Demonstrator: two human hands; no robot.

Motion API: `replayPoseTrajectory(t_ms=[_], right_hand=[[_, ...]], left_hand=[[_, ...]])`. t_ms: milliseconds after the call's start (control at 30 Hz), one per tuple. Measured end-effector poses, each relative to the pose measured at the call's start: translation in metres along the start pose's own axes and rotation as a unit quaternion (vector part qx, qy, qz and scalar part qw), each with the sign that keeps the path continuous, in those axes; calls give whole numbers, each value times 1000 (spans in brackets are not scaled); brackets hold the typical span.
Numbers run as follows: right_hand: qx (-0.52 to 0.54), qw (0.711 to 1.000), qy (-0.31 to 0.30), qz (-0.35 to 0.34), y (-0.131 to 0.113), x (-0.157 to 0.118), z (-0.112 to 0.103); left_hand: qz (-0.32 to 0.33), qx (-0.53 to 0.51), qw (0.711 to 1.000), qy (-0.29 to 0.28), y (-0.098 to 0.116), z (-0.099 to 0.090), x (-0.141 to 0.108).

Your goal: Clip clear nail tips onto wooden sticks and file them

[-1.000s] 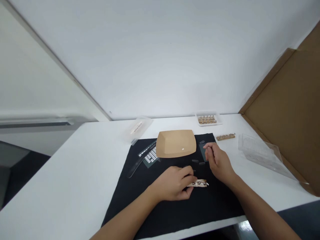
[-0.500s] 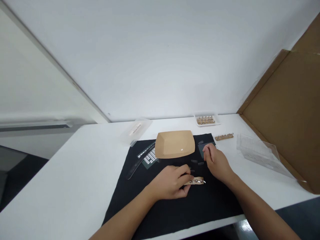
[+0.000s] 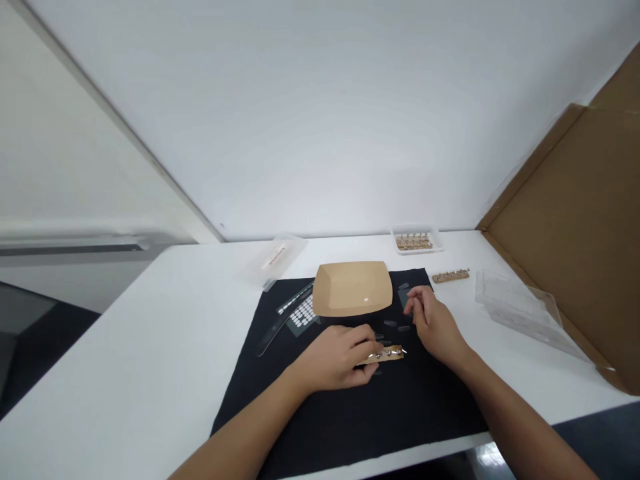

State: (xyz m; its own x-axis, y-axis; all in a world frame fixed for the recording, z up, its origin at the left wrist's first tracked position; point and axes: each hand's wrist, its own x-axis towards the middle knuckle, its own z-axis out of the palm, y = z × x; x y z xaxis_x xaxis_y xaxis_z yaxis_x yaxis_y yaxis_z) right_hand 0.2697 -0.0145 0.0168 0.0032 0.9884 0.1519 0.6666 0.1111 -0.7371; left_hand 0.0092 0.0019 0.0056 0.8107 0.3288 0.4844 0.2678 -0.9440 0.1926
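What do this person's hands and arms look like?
The left hand and right hand are ungloved. No sleeve, watch, bracelet or cable shows on the left forearm or right forearm. Nail details are too small to tell.

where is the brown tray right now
In the head view, the brown tray sits slightly right of centre, at the far edge of the black cloth, beyond the left hand and just right of the white-dotted sheet.
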Motion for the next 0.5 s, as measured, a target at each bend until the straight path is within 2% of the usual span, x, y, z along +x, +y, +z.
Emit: replayPoseTrajectory(t_ms=[167, 333, 500], right_hand=[[65, 997, 36, -31, -12, -4, -1], [40, 999, 16, -15, -10, -2, -2], [32, 999, 7, -7, -9, -1, -3]], left_hand=[[-3, -3, 999, -33, 0, 0, -1], [-34, -29, 997, -62, -1, -1, -3], [-52, -42, 996, -59, -3, 2, -5]])
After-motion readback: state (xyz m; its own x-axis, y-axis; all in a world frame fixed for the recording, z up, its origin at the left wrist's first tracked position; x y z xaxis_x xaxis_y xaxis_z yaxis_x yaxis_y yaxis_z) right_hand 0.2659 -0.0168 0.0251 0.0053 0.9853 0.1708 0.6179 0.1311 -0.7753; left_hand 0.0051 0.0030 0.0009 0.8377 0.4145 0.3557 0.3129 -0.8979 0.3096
